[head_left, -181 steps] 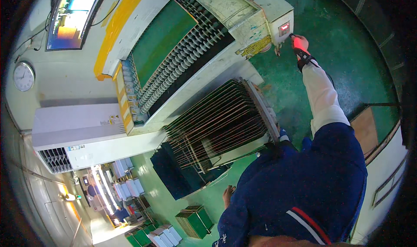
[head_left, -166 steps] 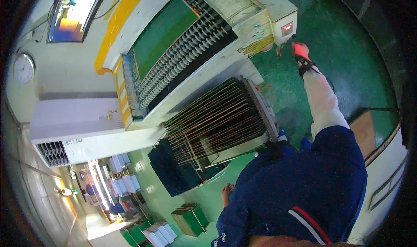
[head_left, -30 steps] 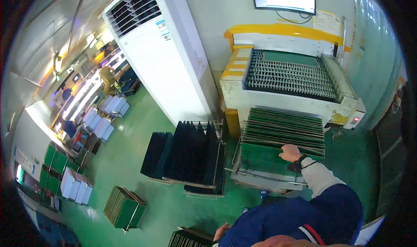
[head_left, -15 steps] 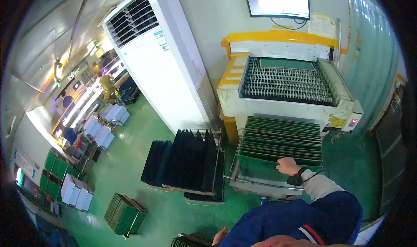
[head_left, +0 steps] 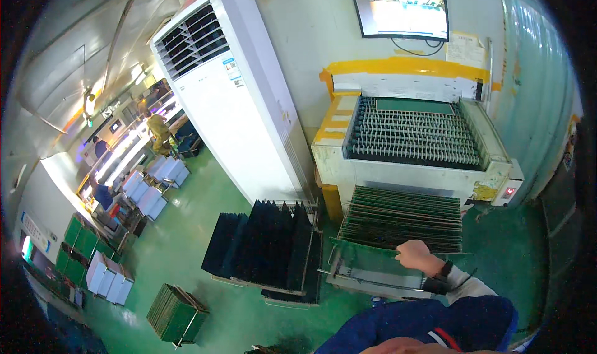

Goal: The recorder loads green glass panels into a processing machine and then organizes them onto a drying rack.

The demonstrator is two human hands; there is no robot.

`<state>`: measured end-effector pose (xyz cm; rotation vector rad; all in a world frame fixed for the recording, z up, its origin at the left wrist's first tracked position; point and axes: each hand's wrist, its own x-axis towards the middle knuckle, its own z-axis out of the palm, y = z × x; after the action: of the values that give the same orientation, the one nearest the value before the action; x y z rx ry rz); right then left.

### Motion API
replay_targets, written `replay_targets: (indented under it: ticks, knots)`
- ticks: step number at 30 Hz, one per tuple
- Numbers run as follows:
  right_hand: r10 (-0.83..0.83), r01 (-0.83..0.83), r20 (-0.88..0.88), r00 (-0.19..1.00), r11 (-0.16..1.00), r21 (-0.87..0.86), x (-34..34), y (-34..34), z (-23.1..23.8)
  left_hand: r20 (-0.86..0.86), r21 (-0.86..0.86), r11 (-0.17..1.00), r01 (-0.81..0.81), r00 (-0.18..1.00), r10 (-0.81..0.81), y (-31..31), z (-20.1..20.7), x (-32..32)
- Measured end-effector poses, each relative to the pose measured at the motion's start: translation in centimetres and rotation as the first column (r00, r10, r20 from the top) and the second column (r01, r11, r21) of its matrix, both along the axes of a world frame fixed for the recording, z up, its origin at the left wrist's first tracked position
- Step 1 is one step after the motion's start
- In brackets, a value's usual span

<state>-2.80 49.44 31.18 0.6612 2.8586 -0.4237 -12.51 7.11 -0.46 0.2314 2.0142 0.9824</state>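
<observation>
My right hand (head_left: 415, 254) is closed on the top edge of a green circuit board (head_left: 367, 259), the frontmost one in a wheeled rack of upright green boards (head_left: 404, 214). A dark watch sits on that wrist, above a white cuff and blue sleeve. The rack stands against the outlet of a cream conveyor machine with rows of rollers (head_left: 413, 136), and one green board (head_left: 415, 105) lies at the conveyor's far end. My left hand is out of view.
Black slotted racks (head_left: 267, 248) stand on the green floor left of the cart. A tall white air conditioner (head_left: 242, 105) rises behind them. A red-lit control box (head_left: 507, 191), a wall monitor (head_left: 401, 12), a basket of green boards (head_left: 177, 304) and distant workers at benches (head_left: 155, 130) are in view.
Six seconds ago my right hand was stretched out near the red-lit control box; now it grips the front board in the rack. The view has swung upright and drawn closer.
</observation>
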Motion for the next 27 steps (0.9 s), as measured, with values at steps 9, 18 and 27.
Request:
replay_targets:
  ticks: [9,18,27]
  knots:
    - [-0.107,0.108,-0.229,0.967,0.994,-0.010,2.6,6.5,10.9,-0.008,0.020,1.000,0.018,1.000,-0.018,5.1,1.9,-3.3]
    - [-0.950,0.139,-0.294,0.107,0.307,-0.941,4.5,17.5,8.5,-0.002,0.026,1.000,-0.003,1.000,0.003,7.5,2.7,-3.7]
    - [-0.980,-0.479,-0.042,0.196,-0.059,-0.876,0.7,22.8,3.7,0.024,0.005,1.000,-0.002,1.000,0.002,7.6,3.3,-3.2]
